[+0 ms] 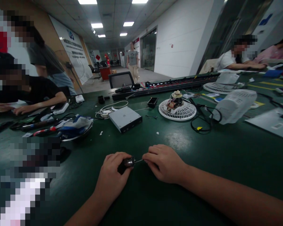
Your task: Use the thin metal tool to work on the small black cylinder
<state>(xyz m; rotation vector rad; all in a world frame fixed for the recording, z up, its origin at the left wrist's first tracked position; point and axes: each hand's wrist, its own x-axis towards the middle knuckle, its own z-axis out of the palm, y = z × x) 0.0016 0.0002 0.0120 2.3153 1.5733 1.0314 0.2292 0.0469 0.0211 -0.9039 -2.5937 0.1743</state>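
Observation:
My left hand (110, 175) is closed around a small dark cylinder (130, 161) with a shiny metallic end, holding it just above the green tabletop. That shiny end faces right. Across from it, my right hand (166, 164) pinches a thin metal rod (139, 161) between thumb and fingertips. The rod's left tip meets the end of the cylinder; whether it goes inside I cannot tell. My fingers hide the rod's right end and much of the cylinder.
Beyond my hands lies a grey optical disc drive (125, 118). A white fan grille with a motor (177, 108) and a white plastic housing (235, 105) are farther right, with black cables (208, 121). To the left sits a metal bowl with blue cloth (77, 127). Several people are nearby.

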